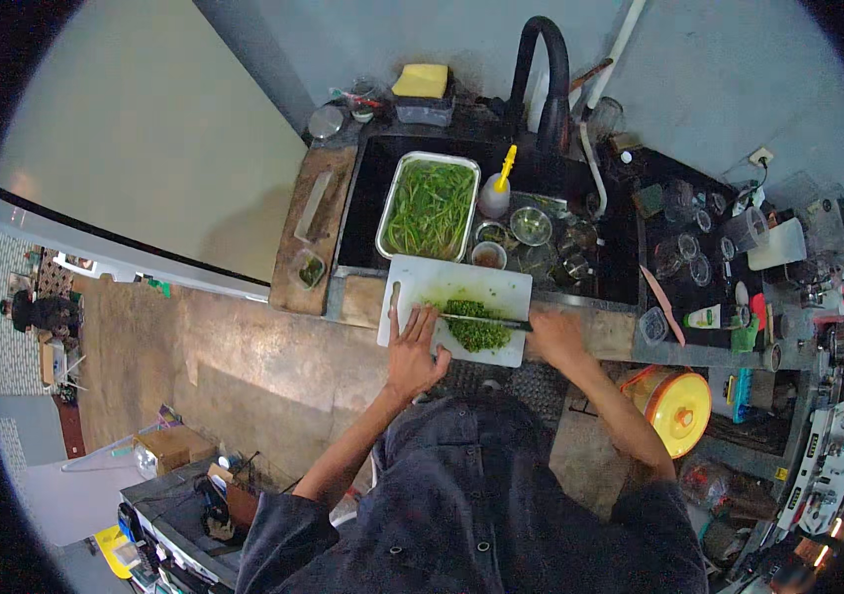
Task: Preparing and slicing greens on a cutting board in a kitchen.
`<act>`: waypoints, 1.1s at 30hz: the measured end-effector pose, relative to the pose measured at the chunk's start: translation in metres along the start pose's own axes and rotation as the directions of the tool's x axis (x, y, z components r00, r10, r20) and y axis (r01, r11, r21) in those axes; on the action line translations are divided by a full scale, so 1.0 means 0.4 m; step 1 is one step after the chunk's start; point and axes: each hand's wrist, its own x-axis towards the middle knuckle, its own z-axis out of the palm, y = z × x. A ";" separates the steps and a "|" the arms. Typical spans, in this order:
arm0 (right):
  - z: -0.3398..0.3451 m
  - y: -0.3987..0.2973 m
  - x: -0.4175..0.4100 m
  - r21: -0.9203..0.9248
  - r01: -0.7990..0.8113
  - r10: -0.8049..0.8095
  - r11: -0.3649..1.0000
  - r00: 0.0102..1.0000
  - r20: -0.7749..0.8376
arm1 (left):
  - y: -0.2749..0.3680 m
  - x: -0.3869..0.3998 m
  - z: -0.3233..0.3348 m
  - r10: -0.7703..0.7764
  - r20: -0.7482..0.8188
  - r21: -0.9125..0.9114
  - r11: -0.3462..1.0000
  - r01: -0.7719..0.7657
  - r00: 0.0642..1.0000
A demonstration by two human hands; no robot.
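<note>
A white plastic cutting board (422, 275) lies at the sink's near edge, with finely chopped green herbs (483, 334) on its right half. My right hand (555, 338) grips the dark handle of a kitchen knife (477, 320), whose blade crosses the chopped herbs. The fingertips of my left hand (416, 353) rest on the board near the blade's tip, its thumb apart and nothing visible in it. Behind the board, a metal tray (383, 215) holds leafy green stems (433, 208) in the sink.
A black faucet (555, 89) rises behind the sink. Beside the tray stand a spray bottle (495, 197) and a glass bowl (531, 226). A small container of greens (310, 270) sits left. Cups and a pink knife (663, 304) lie right; a yellow-lidded container (678, 414) stands below.
</note>
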 end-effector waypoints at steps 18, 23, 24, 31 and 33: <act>-0.010 0.014 0.038 -0.038 -0.050 0.054 0.998 0.992 0.116 | 0.008 0.031 0.000 0.047 -0.072 0.037 0.998 -0.044 0.996; 0.012 0.021 0.037 -0.026 -0.046 0.049 0.999 0.991 0.123 | 0.012 0.022 -0.004 0.027 -0.060 0.033 0.999 -0.025 0.998; -0.017 0.015 0.055 -0.029 -0.042 0.045 0.999 0.992 0.117 | 0.001 0.025 0.006 0.025 -0.066 0.061 0.998 -0.021 0.997; -0.094 -0.030 0.058 -0.054 -0.017 0.020 0.998 0.999 0.046 | -0.012 0.018 -0.003 0.021 -0.085 0.078 0.997 -0.014 0.996; -0.122 -0.036 0.030 -0.061 -0.055 0.059 0.997 0.997 0.057 | -0.004 0.029 -0.010 0.013 -0.090 0.011 1.000 -0.012 0.996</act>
